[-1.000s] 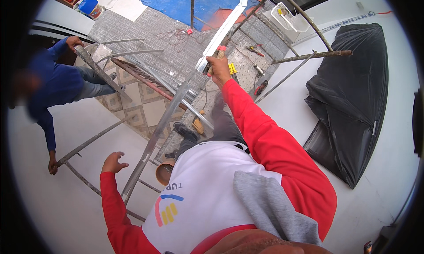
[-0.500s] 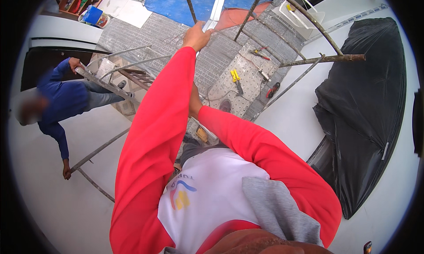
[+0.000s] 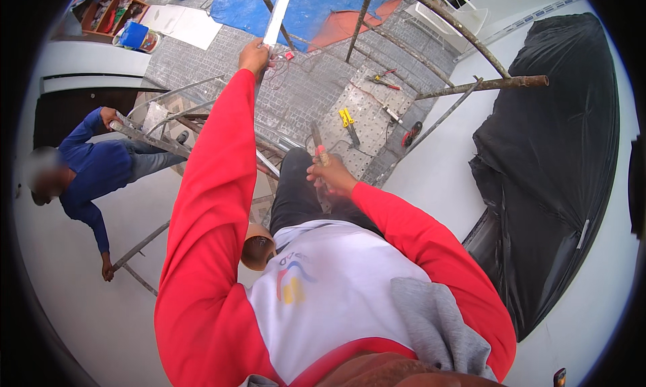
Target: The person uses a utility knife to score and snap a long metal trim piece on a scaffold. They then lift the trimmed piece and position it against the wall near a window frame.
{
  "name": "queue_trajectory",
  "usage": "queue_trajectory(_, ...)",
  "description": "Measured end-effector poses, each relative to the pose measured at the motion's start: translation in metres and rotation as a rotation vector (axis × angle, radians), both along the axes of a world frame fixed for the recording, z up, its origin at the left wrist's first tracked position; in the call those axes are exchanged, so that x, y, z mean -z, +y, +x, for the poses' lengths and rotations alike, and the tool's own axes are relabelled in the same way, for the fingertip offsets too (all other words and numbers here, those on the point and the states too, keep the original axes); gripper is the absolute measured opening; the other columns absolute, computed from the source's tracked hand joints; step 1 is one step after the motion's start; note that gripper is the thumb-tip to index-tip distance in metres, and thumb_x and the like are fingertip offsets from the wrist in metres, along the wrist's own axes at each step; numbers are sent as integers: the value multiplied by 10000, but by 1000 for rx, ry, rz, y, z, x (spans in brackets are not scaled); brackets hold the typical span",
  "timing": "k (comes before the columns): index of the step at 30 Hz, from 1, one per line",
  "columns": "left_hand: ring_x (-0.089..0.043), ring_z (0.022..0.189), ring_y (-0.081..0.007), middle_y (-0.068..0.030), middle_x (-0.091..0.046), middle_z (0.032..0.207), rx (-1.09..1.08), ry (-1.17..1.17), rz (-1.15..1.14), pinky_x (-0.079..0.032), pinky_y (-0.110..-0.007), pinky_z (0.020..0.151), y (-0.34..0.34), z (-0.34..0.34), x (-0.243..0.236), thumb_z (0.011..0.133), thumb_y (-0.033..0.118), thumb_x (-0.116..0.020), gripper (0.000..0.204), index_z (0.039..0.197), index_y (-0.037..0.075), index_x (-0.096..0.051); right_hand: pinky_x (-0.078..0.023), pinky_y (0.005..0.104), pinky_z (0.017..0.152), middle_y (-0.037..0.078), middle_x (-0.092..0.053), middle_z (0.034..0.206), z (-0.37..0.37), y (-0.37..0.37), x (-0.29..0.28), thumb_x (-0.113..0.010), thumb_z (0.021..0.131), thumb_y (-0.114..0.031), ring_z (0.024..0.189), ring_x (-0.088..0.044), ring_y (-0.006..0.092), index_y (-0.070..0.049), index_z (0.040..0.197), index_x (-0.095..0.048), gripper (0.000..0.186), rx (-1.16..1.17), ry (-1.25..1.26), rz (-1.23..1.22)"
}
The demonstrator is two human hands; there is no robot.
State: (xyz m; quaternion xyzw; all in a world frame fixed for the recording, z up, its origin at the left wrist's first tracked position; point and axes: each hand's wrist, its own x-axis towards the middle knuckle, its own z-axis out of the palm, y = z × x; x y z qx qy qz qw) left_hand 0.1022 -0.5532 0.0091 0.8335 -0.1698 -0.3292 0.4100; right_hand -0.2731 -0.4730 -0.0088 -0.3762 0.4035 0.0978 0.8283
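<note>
My left hand (image 3: 254,57) reaches far out, its fingers closed around a long, pale metal strip (image 3: 280,14) that runs away upward. In front of my thighs, my right hand (image 3: 334,176) grips a narrow, knife-like tool (image 3: 318,141) with a greyish pointed end and a reddish patch by the fingers; its exact kind is unclear. Below, on the perforated platform (image 3: 370,108), lie a yellow-and-black hand tool (image 3: 349,127), red-handled pliers (image 3: 383,82) and a red-and-black tool (image 3: 412,133). At my waist, a brown round hollow thing (image 3: 258,247) shows beside the left sleeve.
Rusty scaffold bars (image 3: 484,86) cross at the right, beside black plastic sheeting (image 3: 552,138). On the left, a co-worker in blue (image 3: 101,155) holds the frame. Beyond lie a blue tarp (image 3: 235,10), a bucket (image 3: 134,39), a wooden box (image 3: 111,14) and a white chair (image 3: 457,14).
My left hand has moved left and slightly down with the metal strip. My right hand has come out from behind the left sleeve, with the knife-like tool now visible in it.
</note>
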Motion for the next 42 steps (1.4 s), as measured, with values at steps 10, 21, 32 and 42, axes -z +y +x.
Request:
queue_trajectory(10, -747, 693, -197, -109, -717, 890, 45, -34, -78, -537, -309, 519, -1, 21, 11, 1018, 93, -503, 351, 1361, 73, -573, -560, 315, 615, 69, -665, 955, -208, -55, 10, -707, 902, -119, 831, -700, 193, -71, 1227, -505, 385, 386, 373, -177)
queue_trajectory(21, -744, 716, -184, -114, -720, 926, -7, 113, -203, -536, -298, 577, 13, -30, -9, 1022, 61, -487, 353, 1365, 33, -560, -532, 313, 621, 74, -670, 1007, 56, -210, 4, -730, 928, -221, 909, -694, 179, -56, 1100, -573, 285, 384, -34, -298)
queue_trajectory(32, -681, 731, -142, -108, -703, 943, -18, 204, -229, -582, -286, 635, 11, -66, -37, 1012, 52, -506, 374, 1379, 13, -569, -614, 436, 784, 172, -701, 1106, 309, -358, 13, -714, 954, -211, 1039, -714, 304, -49, 1225, -550, 355, 410, -314, -75)
queue_trajectory(42, -658, 598, -141, -85, -699, 830, 124, 150, -117, -519, -305, 589, 15, -45, -52, 1017, 146, -520, 283, 1236, -7, -615, -425, 283, 448, 32, -594, 1097, 288, -399, 34, -705, 882, -55, 773, -631, 153, -100, 1327, -417, 532, 485, -227, -249)
